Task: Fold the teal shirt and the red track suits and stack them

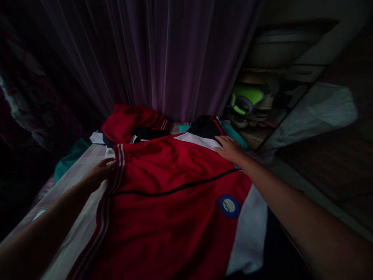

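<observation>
Both arms stretch forward: left hand rests with fingers loosely extended at the striped edge of the red jacket; right hand lies flat, fingers together, on its far white panel.

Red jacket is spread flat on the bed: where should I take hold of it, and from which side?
Probably at the far corners. The red jacket lies flat, so its middle offers nothing to pinch. The left hand is already at the striped left edge, and the right hand rests by the white collar band. Come in from each outer side and pinch the edge between the fingers.
</observation>
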`<state>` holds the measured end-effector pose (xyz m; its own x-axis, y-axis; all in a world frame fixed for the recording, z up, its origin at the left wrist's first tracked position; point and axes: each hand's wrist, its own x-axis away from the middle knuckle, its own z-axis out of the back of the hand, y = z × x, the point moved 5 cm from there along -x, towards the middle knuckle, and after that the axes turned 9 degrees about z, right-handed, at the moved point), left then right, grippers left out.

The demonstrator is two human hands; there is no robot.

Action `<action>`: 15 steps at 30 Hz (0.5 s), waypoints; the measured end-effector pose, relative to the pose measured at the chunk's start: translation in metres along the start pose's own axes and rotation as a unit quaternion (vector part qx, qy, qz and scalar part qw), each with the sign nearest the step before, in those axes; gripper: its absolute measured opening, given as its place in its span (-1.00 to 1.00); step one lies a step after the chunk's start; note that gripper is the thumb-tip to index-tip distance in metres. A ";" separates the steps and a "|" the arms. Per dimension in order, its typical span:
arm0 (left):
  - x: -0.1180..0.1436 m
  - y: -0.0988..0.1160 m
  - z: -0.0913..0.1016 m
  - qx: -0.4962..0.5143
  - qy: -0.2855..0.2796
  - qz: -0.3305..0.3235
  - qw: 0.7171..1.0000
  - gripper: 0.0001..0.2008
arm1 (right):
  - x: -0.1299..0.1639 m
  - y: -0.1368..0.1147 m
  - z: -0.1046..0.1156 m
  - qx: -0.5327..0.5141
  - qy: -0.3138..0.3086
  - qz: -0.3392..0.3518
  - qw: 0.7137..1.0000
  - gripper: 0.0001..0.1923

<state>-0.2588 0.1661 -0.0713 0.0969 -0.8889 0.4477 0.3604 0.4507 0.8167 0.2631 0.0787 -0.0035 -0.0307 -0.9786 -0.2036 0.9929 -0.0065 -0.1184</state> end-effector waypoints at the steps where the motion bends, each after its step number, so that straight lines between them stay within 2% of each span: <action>1: 0.009 -0.008 0.003 0.011 -0.010 0.011 1.000 -0.33 | 0.019 0.006 0.005 0.002 0.007 0.005 1.000 -0.40; 5: 0.048 -0.039 0.013 0.018 -0.035 0.031 0.999 -0.32 | 0.092 0.035 0.027 -0.028 0.027 -0.027 0.999 -0.47; 9: 0.082 -0.061 0.015 0.013 -0.056 0.026 0.998 -0.20 | 0.155 0.060 0.042 -0.068 0.037 -0.136 0.988 -0.51; 12: 0.107 -0.072 0.013 0.029 -0.074 0.039 0.996 -0.15 | 0.196 0.064 0.037 -0.097 -0.015 -0.219 0.971 -0.59; 15: 0.133 -0.076 0.015 0.001 -0.068 0.027 0.997 -0.24 | 0.229 0.053 0.025 -0.123 -0.071 -0.221 0.965 -0.65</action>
<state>-0.2874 0.0149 -0.0680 -0.0102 -0.8440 0.5363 0.3568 0.4979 0.7904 0.3112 -0.1510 -0.0324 -0.4124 -0.9094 0.0533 0.8286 -0.3988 -0.3929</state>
